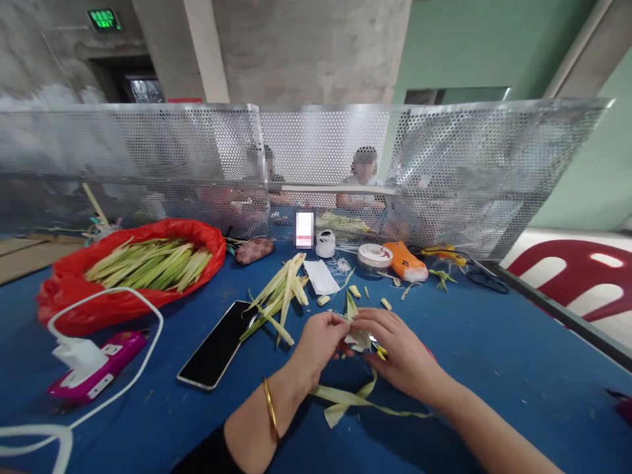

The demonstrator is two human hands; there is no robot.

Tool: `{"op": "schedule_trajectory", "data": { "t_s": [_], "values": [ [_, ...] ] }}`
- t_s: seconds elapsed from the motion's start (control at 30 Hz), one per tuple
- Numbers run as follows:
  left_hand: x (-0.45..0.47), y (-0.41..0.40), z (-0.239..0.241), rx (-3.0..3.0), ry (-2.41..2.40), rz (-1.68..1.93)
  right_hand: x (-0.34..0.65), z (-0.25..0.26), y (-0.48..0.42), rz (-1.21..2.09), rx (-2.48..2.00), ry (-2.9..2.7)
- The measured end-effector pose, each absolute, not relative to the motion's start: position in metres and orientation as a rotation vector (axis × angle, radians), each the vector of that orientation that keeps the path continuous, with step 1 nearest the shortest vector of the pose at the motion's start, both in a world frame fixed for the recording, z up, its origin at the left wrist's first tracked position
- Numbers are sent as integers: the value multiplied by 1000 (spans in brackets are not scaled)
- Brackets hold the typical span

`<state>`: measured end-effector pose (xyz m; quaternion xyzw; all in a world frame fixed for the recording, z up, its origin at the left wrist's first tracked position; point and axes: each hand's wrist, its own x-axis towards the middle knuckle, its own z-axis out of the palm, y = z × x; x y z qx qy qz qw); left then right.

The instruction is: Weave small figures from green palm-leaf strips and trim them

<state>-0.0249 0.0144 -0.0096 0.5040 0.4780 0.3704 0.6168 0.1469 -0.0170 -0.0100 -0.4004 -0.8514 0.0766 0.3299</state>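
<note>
My left hand [318, 339], with a gold bangle on the wrist, pinches a small pale piece of corn husk [359, 340]. From the other side my right hand [395, 342] curls its fingers over the same husk. A green-tipped end points up between the hands, and the fingers hide much of the piece. Something with yellow parts [380, 352] shows under my right fingers, too covered to identify. Below the hands, long strips of husk [340, 397] lie crossed on the blue table [474, 408]. A loose bundle of husks [286, 289] rests ahead of my left hand.
A red plastic bag [64, 289] full of husks stands left, behind a purple power strip [116, 359] with a white cable. A dark phone [214, 345] lies nearby. White string [324, 245], a tape roll [375, 255] and an orange packet [405, 260] sit before a perforated metal screen [444, 158].
</note>
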Motion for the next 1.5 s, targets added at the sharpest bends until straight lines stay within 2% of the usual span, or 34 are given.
{"op": "schedule_trajectory", "data": {
  "t_s": [0.13, 0.23, 0.37, 0.47, 0.7, 1.1, 1.5],
  "values": [
    [-26, 7, 6, 1175, 1064, 938, 144, -3, -24, 309, -1037, -1979],
    [-27, -3, 22, 1436, 994, 1195, 143, 4, -29, 576, -1145, -1644],
    [-22, -14, 29, 1519, 781, 1110, 141, 10, -33, 935, -1187, -1399],
    [-17, -15, 24, 1317, 857, 1109, 139, 8, -35, 1026, -1151, -1401],
    [-18, -15, 24, 1292, 900, 1054, 137, 7, -38, 1042, -1129, -1257],
    [-21, -17, 22, 1512, 920, 1077, 136, 10, -45, 869, -1131, -1346],
    [-22, -16, 15, 1539, 865, 1081, 133, 16, -49, 874, -1078, -1347]
  ]
}}
